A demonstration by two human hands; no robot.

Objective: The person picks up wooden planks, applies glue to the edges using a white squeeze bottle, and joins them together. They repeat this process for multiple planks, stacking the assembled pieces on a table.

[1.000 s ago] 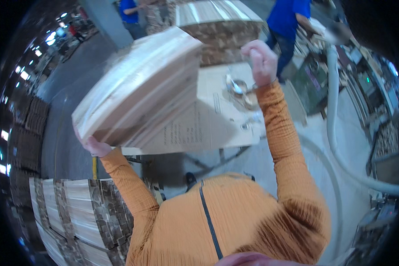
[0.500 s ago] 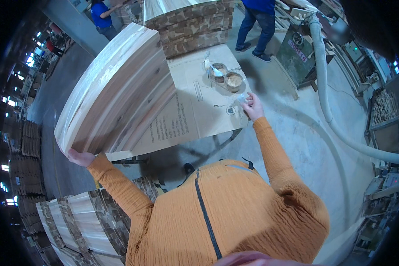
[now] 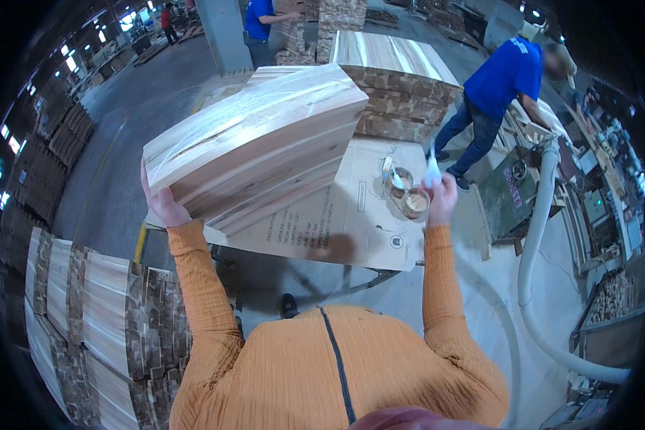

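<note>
My left hand (image 3: pixel 166 204) grips the left end of a curved wooden panel (image 3: pixel 265 161), its fingers wrapped around the edge and its thumb on the near face. The panel stands tilted on a flat sheet of printed cardboard (image 3: pixel 287 240). My right hand (image 3: pixel 441 197) is raised over the cardboard's right side, closed on a small white bottle (image 3: pixel 433 172) with a tapered tip pointing up. Just left of that hand sit two round tubs, one with pale brown paste (image 3: pixel 415 203), the other (image 3: pixel 401 183) with a white tool in it.
Beyond the panel stands a stack of wooden panels (image 3: pixel 401 93). More stacked panels (image 3: pixel 104 308) are at my lower left. A person in blue (image 3: pixel 505 79) bends at the far right; another (image 3: pixel 259 21) stands farther back. A pale hose (image 3: pixel 534 251) curves down the right side.
My left hand has lifted and turned the panel's left end. My right hand has risen with the white bottle, now tip up. The view has shifted, and the person in blue now shows bending.
</note>
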